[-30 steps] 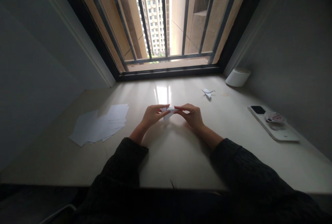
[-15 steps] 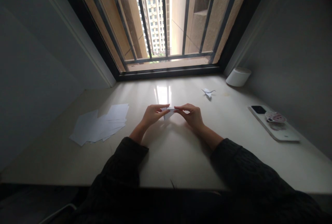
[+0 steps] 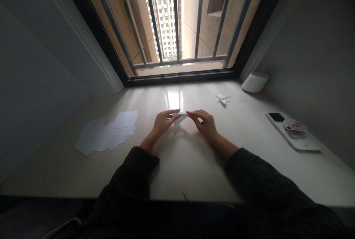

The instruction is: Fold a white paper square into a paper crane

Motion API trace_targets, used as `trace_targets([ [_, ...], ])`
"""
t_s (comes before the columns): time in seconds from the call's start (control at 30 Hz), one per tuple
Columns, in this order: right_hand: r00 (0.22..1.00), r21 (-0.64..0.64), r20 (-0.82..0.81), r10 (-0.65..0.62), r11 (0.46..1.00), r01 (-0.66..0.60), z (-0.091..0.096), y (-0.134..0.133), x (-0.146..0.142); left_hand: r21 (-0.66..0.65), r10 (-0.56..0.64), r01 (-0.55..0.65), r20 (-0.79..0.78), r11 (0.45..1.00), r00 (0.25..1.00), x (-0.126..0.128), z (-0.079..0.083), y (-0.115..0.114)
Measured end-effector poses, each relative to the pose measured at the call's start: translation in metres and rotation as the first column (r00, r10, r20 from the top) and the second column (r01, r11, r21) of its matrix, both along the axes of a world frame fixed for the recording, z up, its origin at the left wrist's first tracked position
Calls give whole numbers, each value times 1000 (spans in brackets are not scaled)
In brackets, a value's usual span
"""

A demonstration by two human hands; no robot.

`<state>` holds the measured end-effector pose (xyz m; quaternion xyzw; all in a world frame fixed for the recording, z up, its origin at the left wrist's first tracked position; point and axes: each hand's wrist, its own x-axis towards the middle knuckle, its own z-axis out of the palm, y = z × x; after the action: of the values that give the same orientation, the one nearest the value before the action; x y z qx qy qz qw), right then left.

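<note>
A small piece of folded white paper (image 3: 181,118) is held up between my two hands, just above the pale counter. My left hand (image 3: 163,121) pinches its left side between thumb and fingers. At its upper right corner, my right hand (image 3: 204,121) grips the edge with thumb and forefinger. The paper looks like a narrow triangle pointing down, and my fingertips cover parts of its edges. Beyond my right hand a folded paper crane (image 3: 222,99) rests on the counter.
Loose white paper sheets (image 3: 111,132) lie overlapping at the left of the counter (image 3: 191,172). On the right are a phone (image 3: 294,132) with a round grip on its back and a white cylindrical object (image 3: 254,82) by the wall. A barred window (image 3: 177,61) stands behind.
Both hands stay nearly in place. The paper is raised very slightly and tilted, with more of its face showing, and my right thumb has shifted a little off it.
</note>
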<state>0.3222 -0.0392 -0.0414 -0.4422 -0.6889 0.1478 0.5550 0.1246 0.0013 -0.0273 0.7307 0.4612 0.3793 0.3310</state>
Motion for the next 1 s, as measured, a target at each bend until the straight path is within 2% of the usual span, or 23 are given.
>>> trace_targets([
  [0.13,998,-31,-56,-38,999,36,-1,2,1,18,17,-18,70,1000,997,0,-5,3],
  [0.27,996,-48,-93,-4,999,-1,-2,5,2,-2,-14,14,152,1000,988,2,-4,4],
  [0.43,984,-108,-160,85,989,-103,1,5,0,-168,-71,141,371,976,926,5,1,1],
  [0.53,967,-143,-213,137,975,-169,2,5,-1,-232,-84,207,448,950,890,5,5,-2],
  [0.73,928,-207,-329,173,946,-250,-1,6,-3,-192,-214,330,455,924,864,8,4,-4],
  [1.0,907,-246,-372,196,922,-300,-3,9,-4,-211,-244,379,476,901,845,9,1,-4],
])
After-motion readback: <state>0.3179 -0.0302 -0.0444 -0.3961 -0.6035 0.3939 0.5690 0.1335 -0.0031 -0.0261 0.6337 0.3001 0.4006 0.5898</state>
